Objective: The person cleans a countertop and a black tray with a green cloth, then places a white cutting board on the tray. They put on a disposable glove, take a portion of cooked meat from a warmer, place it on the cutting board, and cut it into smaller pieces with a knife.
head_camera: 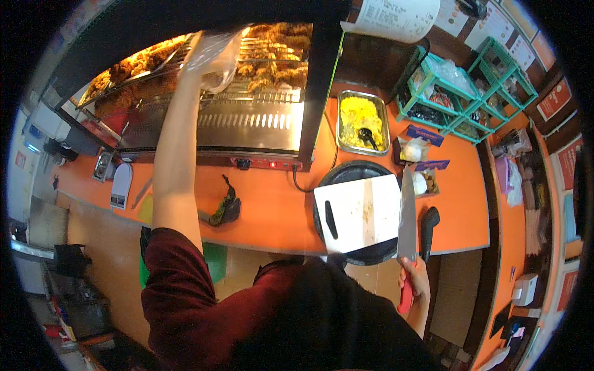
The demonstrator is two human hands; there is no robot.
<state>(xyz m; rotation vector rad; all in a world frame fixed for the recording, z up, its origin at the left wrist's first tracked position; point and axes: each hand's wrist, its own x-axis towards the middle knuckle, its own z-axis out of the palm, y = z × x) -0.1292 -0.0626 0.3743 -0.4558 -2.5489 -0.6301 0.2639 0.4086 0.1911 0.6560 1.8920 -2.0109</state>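
Note:
My left hand (214,60), in a clear plastic glove, reaches up into a lit food warming cabinet (250,121). Pieces of fried chicken (274,58) lie on the rack beside it; its fingers are hard to make out against the glare. My right hand (416,277) grips a large kitchen knife (407,218) by its red handle, blade pointing away from me. Left of the blade, a white cutting board (355,211) with crumbs on it lies over a round black board (343,172). Two small open boxes (431,183) holding white rounded food sit past the knife tip.
Yellow rice (359,113) with a black spoon fills a metal tray (341,143). A black-handled utensil (429,229) lies right of the knife. Green plastic baskets (445,92) stand behind. On the orange counter (274,199) are a dark crumpled item (226,208) and a scale (121,185).

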